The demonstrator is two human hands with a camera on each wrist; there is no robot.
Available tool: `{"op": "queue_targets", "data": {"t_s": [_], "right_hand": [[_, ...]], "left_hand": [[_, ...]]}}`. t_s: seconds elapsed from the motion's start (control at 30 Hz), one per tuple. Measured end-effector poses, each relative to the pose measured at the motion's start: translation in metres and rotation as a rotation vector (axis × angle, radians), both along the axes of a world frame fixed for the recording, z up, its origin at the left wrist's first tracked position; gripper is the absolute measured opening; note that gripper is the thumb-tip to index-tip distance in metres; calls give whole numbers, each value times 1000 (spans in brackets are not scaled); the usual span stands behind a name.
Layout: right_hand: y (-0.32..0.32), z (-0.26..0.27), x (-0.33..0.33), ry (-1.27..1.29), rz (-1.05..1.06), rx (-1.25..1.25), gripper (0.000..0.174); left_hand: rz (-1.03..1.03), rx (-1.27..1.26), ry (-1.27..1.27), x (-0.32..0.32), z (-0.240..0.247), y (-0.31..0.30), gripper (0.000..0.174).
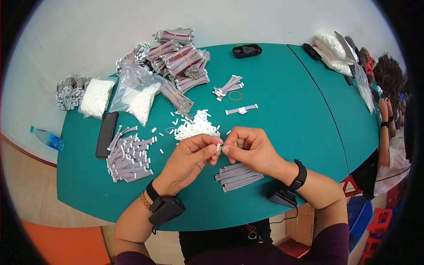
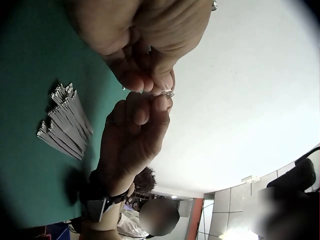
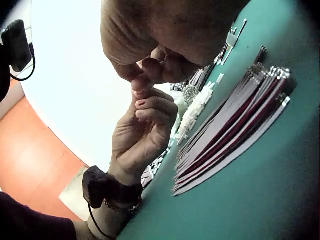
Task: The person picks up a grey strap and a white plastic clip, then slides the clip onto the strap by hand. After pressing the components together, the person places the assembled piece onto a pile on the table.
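Observation:
Over the middle of the table, my left hand [image 1: 187,161] pinches a small white connector housing [image 1: 219,147] between thumb and index finger. My right hand [image 1: 254,150] meets it fingertip to fingertip and pinches the end of a thin flat cable, mostly hidden by the fingers. Tiny metal terminals [image 2: 169,94] show between the two hands' fingertips in the left wrist view. Just beyond the hands lies a heap of loose white housings [image 1: 194,126]. Below the right hand is a stack of grey flat cables [image 1: 238,176], whose dark red stripes show in the right wrist view.
Cables with white ends [image 1: 130,157] are piled at left beside a black phone [image 1: 107,134]. Bundled cables [image 1: 181,59] and bags of white housings [image 1: 97,97] stand at the back left. Farther right lie a few finished-looking cables [image 1: 229,87], a rubber band [image 1: 235,96] and a black pouch [image 1: 247,51].

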State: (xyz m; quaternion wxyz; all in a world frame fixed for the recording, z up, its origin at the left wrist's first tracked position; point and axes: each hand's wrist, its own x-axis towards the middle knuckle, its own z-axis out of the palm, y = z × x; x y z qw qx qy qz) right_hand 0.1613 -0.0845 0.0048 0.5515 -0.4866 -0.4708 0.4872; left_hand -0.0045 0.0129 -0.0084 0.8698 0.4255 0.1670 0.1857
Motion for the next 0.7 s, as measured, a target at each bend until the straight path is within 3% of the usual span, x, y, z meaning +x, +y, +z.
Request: {"op": "queue_targets", "data": {"t_s": [0.23,0.43,0.7], "right_hand": [[0,-4,0,-33,-17,22,12],[0,-8,2,-84,-48,30,13],[0,-2,1,47,-33,-44,13]], "left_hand": [[13,27,0,0,0,0,16],[150,345,78,4,5,-4,16],[199,494,121,4,8,-8,17]]}}
